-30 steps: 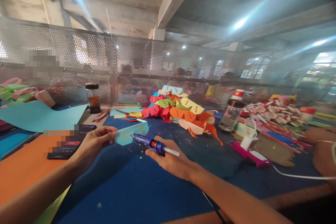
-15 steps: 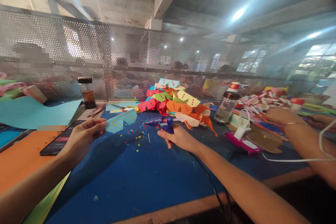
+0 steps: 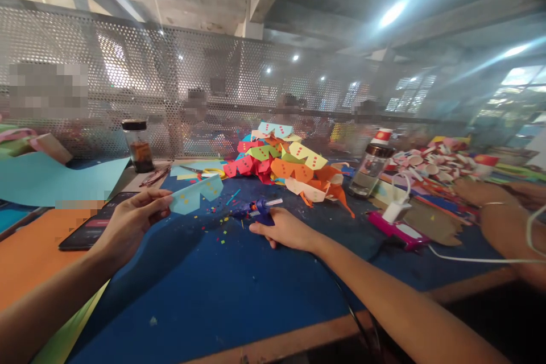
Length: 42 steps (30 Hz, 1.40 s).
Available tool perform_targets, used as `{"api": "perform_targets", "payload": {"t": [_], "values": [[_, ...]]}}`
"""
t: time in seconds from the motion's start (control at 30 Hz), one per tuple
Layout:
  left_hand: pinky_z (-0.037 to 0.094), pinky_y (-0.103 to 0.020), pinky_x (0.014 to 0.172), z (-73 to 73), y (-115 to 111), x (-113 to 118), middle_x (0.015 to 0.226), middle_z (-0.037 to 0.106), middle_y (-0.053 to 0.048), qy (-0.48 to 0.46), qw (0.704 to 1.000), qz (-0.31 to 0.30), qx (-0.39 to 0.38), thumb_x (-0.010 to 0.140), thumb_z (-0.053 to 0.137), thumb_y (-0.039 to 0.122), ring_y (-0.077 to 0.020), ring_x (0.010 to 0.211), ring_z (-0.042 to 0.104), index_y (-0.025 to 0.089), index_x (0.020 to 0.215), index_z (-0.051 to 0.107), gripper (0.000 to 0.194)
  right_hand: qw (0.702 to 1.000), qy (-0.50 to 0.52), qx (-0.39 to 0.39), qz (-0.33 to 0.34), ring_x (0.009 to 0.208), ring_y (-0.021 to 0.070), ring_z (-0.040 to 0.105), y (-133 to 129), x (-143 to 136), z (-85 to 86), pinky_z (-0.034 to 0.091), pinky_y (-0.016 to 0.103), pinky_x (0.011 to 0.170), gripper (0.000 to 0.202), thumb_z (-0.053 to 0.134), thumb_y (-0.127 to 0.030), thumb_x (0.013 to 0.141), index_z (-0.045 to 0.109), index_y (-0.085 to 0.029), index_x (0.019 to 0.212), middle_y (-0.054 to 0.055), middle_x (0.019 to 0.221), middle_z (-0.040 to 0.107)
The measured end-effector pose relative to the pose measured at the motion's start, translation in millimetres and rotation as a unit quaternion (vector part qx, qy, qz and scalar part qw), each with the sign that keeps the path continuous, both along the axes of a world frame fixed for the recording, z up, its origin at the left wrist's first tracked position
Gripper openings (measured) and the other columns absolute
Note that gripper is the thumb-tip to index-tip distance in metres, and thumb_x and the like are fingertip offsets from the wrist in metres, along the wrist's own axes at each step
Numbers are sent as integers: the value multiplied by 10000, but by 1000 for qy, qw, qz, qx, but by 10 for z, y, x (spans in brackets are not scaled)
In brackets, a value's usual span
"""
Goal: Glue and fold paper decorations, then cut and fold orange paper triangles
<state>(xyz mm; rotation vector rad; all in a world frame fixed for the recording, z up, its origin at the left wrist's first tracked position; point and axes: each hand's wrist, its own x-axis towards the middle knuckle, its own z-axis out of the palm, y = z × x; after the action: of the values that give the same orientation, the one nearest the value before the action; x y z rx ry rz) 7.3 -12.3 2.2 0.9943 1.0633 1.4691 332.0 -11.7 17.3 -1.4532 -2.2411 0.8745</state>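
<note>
Between the thumb and fingers of my left hand (image 3: 139, 219) is one end of a light blue cut paper piece (image 3: 197, 195) with small yellow squares on it. My right hand (image 3: 285, 228) is at a blue glue gun (image 3: 256, 211), its fingers around the handle, and a clear stick juts from the gun's rear. Tiny coloured paper bits (image 3: 224, 224) are scattered near the gun's nozzle. Behind it rises a heap of folded coloured papers (image 3: 273, 153) with red dotted squares.
A phone (image 3: 96, 224) and orange sheet (image 3: 34, 250) lie left, near a dark-lidded jar (image 3: 139, 148). Yellow scissors (image 3: 211, 173) lie behind. To the right are a glass bottle (image 3: 370, 170), a pink power strip (image 3: 398, 230) and another person's arm (image 3: 499, 222).
My right hand has lowered the glue gun slightly and moved it a little left. The other person's hand at the right has shifted rightward.
</note>
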Motion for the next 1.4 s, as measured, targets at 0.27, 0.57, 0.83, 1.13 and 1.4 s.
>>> {"api": "perform_targets", "payload": {"t": [0.27,0.57,0.83,1.13,1.4], "values": [[516,-158,577,11,-19,25,670,615,36,0,1000,-6,-14,497,972,413,-95,635,566,182,846,716,491,1000,-20,0,2,477,120,591,-8,-35,19,459,239,559,261,604,-437,919,610,-176,916,-47,587,578],[518,-154,588,20,-32,35,679,629,29,1,1000,-6,-2,517,964,385,-87,631,573,168,830,726,449,999,-39,-4,-10,492,129,605,-17,-52,50,455,232,561,280,602,-447,919,606,-172,873,-37,565,583],[514,-163,584,25,-29,35,680,628,33,-2,1000,-11,-2,555,952,351,-86,621,569,160,834,728,405,999,-35,-3,-14,485,137,603,-16,-57,46,449,240,557,290,615,-465,909,628,-177,878,-41,535,575],[509,-145,618,-16,3,-4,705,639,41,-1,1000,-12,5,562,954,357,-73,647,575,162,844,734,408,1000,-4,10,-8,475,124,584,-11,-27,7,456,248,571,278,598,-448,914,594,-187,819,-48,541,572],[509,-174,547,30,-38,33,652,612,27,-11,1000,-12,-9,548,950,366,-96,599,572,184,826,731,398,999,34,15,12,517,134,587,-36,23,28,455,264,594,337,586,-492,929,596,-191,777,-28,541,581]]}}
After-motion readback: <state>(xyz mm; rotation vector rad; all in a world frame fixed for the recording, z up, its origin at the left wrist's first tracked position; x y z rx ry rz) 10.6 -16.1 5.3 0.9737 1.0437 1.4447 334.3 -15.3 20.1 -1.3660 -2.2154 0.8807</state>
